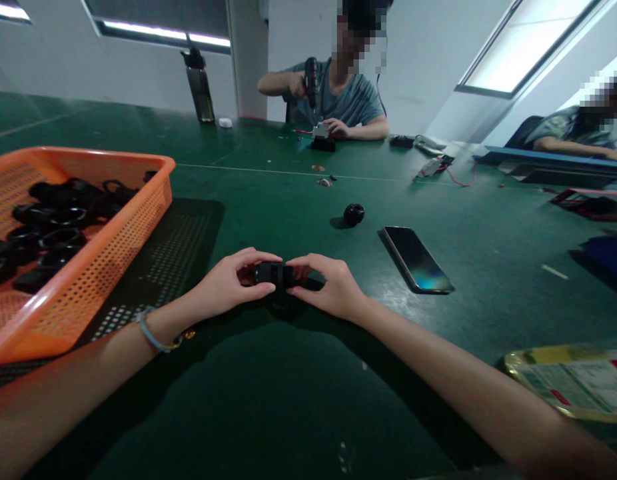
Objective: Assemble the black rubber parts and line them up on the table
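In the middle of the green table, my left hand (238,279) pinches one end of a black cylindrical plastic fitting (273,274) between thumb and fingers. My right hand (327,280) grips the narrower other end, its thumb below and fingertips above. The fitting lies roughly sideways between the two hands, low over the tabletop; its ends are partly covered by my fingers. Beyond my right hand sits a loose black round fitting (354,214). To the left, an orange basket (123,247) holds several black ring-shaped and tubular pieces (63,220).
A phone (417,260) lies right of my hands, and a yellow-edged packet (568,383) is at lower right. Across the table (258,413), a co-worker (358,93) holds a power drill (311,80) over a small part. A bottle (199,87) stands behind the basket. Another person sits far right.
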A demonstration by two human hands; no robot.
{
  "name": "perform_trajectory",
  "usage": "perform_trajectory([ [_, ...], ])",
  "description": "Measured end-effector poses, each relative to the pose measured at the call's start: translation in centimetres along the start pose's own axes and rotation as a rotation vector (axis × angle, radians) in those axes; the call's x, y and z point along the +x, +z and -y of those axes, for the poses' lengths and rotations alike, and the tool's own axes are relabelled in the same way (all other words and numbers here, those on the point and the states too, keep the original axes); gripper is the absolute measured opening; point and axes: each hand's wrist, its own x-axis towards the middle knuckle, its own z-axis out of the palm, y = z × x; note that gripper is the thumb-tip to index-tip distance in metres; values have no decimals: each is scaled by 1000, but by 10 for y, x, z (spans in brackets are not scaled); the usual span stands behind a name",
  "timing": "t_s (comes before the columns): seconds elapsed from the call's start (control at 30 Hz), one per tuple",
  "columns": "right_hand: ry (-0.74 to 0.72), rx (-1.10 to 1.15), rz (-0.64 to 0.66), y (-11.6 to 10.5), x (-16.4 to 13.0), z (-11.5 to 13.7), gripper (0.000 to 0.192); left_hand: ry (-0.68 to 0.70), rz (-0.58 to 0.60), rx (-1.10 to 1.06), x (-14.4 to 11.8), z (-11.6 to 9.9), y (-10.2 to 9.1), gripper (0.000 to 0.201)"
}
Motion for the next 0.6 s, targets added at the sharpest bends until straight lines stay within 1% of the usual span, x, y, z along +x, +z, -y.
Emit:
perform_trajectory([
  [0.3, 18, 31, -5, 1, 0, -2, 28, -2, -2, -16, 1, 0, 0, 39],
  [0.6, -45, 6, -31, 1, 0, -3, 26, -1, 6, -32, 1, 1, 0, 39],
])
